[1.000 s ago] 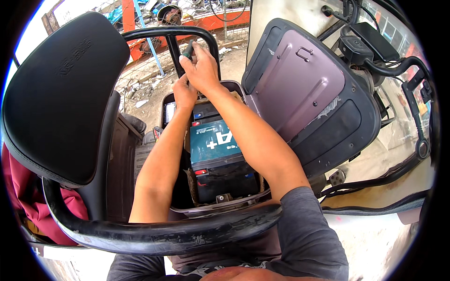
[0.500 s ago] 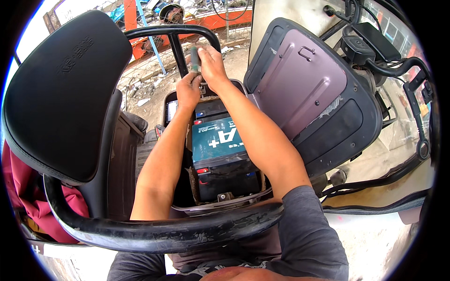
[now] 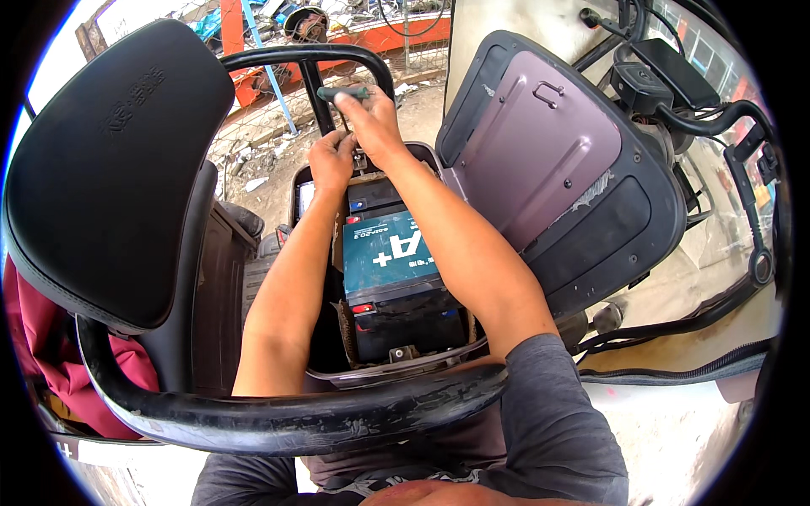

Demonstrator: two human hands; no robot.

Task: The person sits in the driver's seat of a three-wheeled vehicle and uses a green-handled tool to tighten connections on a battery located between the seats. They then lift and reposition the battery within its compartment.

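Note:
My right hand [image 3: 374, 122] is closed round the dark green handle of a T-handle wrench [image 3: 337, 93], held crosswise above the far rim of a battery compartment [image 3: 413, 368]. A thin dark shaft runs down from the handle to my left hand [image 3: 332, 160]. The left fingers are pinched round its lower part, and its tip is hidden. Just beside them a small metal bracket [image 3: 360, 160] sits at the compartment's far edge. Below my forearms lie several black batteries [image 3: 405, 325] with red and blue terminals, the middle one with a teal top [image 3: 380, 253].
A hinged seat lid [image 3: 565, 143] stands raised on the right. To the left is a black padded backrest [image 3: 118, 169]. A thick black rail [image 3: 304, 417] crosses in front of my body, and another black tube frame [image 3: 312, 55] rises beyond my hands. Handlebars [image 3: 700, 126] are at far right.
The wrench handle has turned from pointing away from me to lying crosswise. My right hand has turned with it and lowered slightly, while my left hand stays near the bracket.

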